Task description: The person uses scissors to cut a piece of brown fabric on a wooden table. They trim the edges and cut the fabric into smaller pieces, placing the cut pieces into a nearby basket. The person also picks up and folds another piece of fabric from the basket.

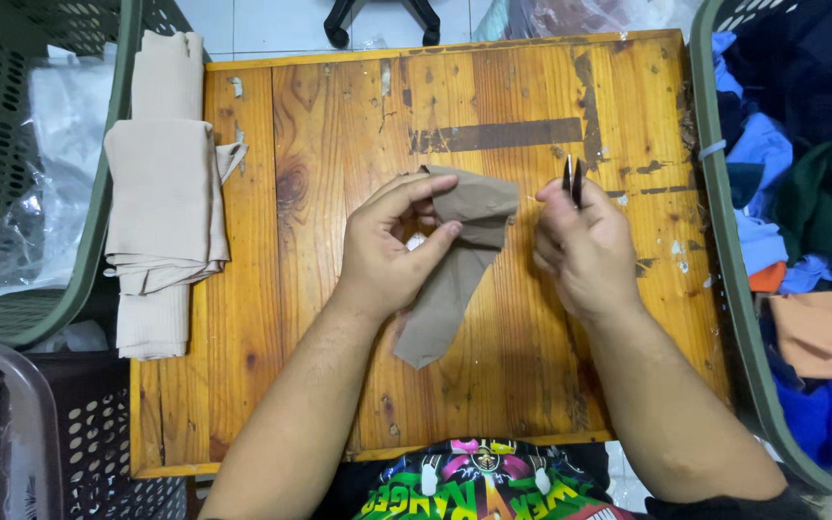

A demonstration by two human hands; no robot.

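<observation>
The person is trimming a brown cloth (pixel 455 265) over the middle of a wooden table (pixel 339 125). The left hand (pixel 387 241) is closed on the cloth's upper end, thumb and fingers pinching the bunched fabric at about 12 o'clock of the piece. The right hand (pixel 580 246), just beside it at 3 o'clock, is closed around small dark snips (pixel 572 178) whose tips point toward 12 o'clock; whether the blades are parted cannot be told. A thin pale thread seems to run from the cloth toward the snips. The step in hand looks like clipping a loose thread, and the next move would call for bringing the tips to the thread close to the fabric without nicking it. The cloth's long axis runs from 1 o'clock down to 7 o'clock, its free end lying on the table. Folded beige cloths (pixel 161 212) lie at 9 o'clock; a green basket (pixel 724 241) of mixed fabric stands at 3 o'clock.
</observation>
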